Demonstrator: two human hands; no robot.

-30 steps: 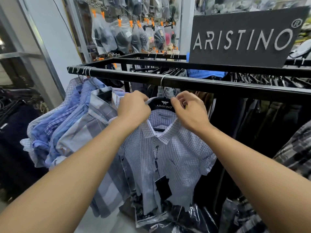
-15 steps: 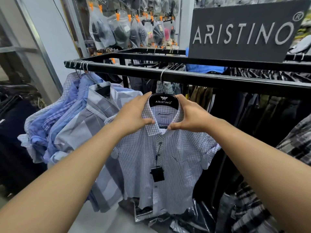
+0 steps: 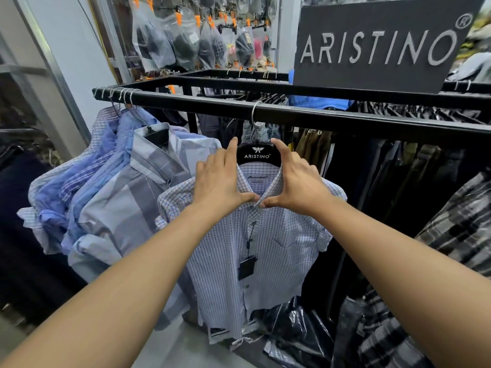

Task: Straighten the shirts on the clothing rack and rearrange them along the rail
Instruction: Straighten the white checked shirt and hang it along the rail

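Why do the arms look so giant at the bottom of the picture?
Head view: the wide-angle lens stretches what is near its edges, so the forearms swell; the checked shirt in the middle looks sharp; plastic bags up top catch glare.

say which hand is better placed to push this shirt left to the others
Probably right hand: it lies right of the hanger, away from the bunched shirts; left hand sits between.

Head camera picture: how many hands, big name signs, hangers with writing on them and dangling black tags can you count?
Hands: 2, the left hand and the right hand
Big name signs: 1, the ARISTINO sign
Hangers with writing: 1, the black hanger
Dangling black tags: 1, the tag on the checked shirt
Total: 5
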